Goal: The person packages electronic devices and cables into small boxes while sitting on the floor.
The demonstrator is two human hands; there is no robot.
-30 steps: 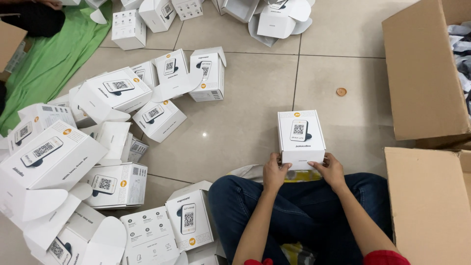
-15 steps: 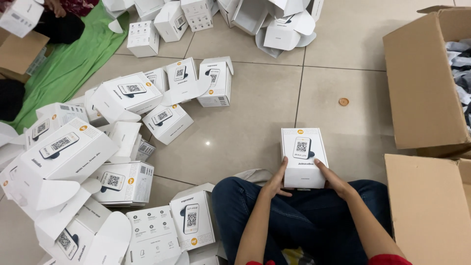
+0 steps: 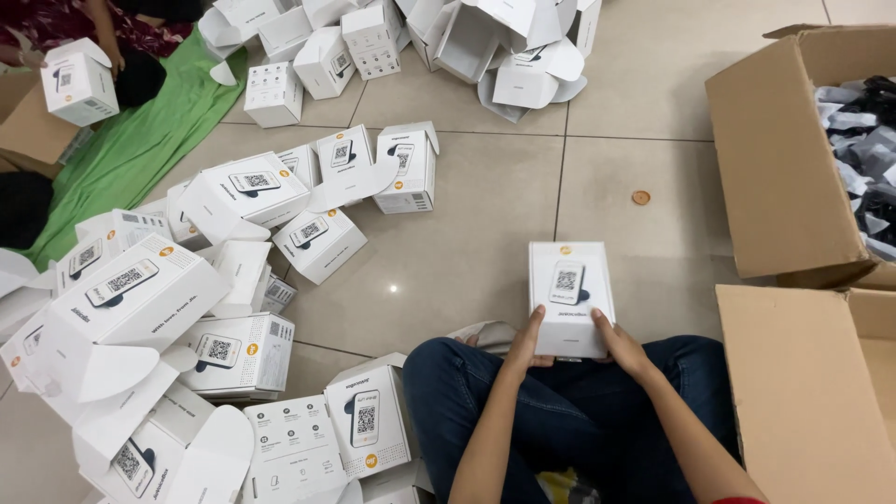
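I hold a closed white carton (image 3: 570, 291) with a small device pictured on its top, just above my knees. My left hand (image 3: 525, 342) grips its near left corner and my right hand (image 3: 619, 345) its near right corner. I sit cross-legged in blue jeans (image 3: 560, 411) on a tiled floor. Many more white cartons (image 3: 224, 327), several with open flaps, lie heaped to my left.
An open cardboard box (image 3: 784, 177) holding black and grey wrapped items stands at the right, another cardboard box (image 3: 812, 392) beside my right knee. More open white cartons (image 3: 504, 47) lie at the top. Another person's hand holds a carton (image 3: 79, 89) by a green cloth (image 3: 140, 149). A small brown disc (image 3: 640, 198) lies on the floor.
The carton has come slightly closer to my lap, both hands still on its near corners. The view has tilted up, showing more of the far cartons.
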